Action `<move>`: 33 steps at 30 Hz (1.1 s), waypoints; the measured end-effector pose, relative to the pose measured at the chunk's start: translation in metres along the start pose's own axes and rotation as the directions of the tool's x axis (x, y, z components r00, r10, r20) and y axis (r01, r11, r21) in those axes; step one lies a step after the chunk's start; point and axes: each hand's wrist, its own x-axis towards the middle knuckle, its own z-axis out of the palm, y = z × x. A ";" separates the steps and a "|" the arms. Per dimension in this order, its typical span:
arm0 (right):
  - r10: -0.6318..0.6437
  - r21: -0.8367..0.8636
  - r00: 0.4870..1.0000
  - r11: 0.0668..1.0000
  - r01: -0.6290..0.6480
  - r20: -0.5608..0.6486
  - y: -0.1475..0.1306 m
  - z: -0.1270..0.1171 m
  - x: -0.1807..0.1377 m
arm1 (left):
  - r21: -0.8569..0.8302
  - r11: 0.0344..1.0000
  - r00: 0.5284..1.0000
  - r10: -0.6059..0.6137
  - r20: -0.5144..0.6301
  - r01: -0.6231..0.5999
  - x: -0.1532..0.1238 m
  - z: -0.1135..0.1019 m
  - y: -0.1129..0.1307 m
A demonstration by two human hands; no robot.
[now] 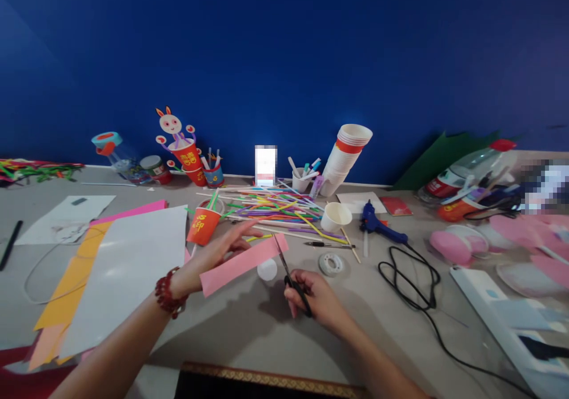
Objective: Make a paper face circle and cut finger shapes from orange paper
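Note:
A strip of pink paper (242, 265) slants above the table, held by my left hand (231, 242), whose fingers reach behind its upper edge. My right hand (313, 295) is closed round the black handles of a pair of scissors (288, 273). The scissor blades point up and away, crossing the strip near its right end; whether they cut into it there I cannot tell. Below the strip, a white paper disc (267, 270) lies on the table. A roll of tape (331, 264) is to the right of the scissors.
Colourful pipe cleaners (275, 209) spread behind my hands, beside a red paper cup (204, 224) and a white cup (336, 216). A blue glue gun (380, 224) trails a black cord (431, 304) at right. Paper sheets (128, 268) are stacked at left. Tall stacked cups (344, 162) lean behind.

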 end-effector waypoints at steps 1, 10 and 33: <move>0.005 -0.001 1.000 1.000 -0.005 0.009 0.000 0.000 -0.001 | -0.070 0.997 0.999 -0.022 -0.030 0.020 0.000 -0.007 0.000; 0.059 -0.091 0.996 0.994 -0.052 0.070 -0.002 0.002 0.000 | 0.085 0.953 0.915 -0.304 0.266 0.292 0.040 -0.018 0.029; 0.114 -0.087 0.983 0.991 -0.102 0.146 -0.002 -0.004 -0.002 | 0.491 0.871 0.832 -0.252 0.494 -0.028 0.081 -0.005 0.047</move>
